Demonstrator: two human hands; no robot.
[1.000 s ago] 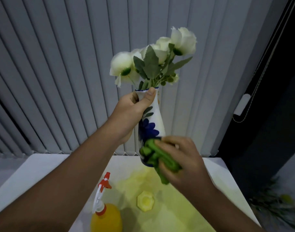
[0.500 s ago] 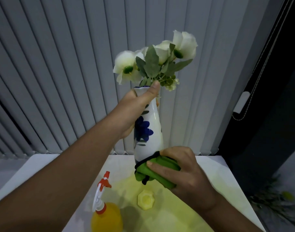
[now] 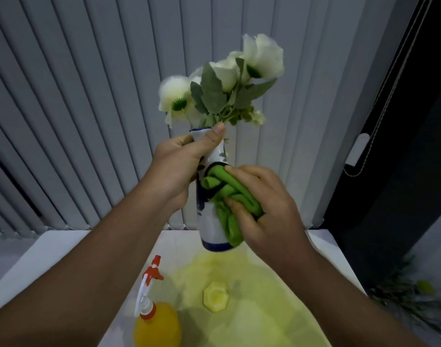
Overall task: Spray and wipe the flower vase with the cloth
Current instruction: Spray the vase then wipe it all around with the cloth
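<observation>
While the left hand grips the vase neck, right hand clenched around green cloth.

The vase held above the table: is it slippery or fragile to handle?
The vase looks glazed, so probably slippery, more so if sprayed. It seems ceramic, likely fragile if dropped. The flowers may make it top-heavy; the left hand grips its neck.

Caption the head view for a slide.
Left hand holds the flower vase aloft; right hand presses green cloth against it.
</observation>
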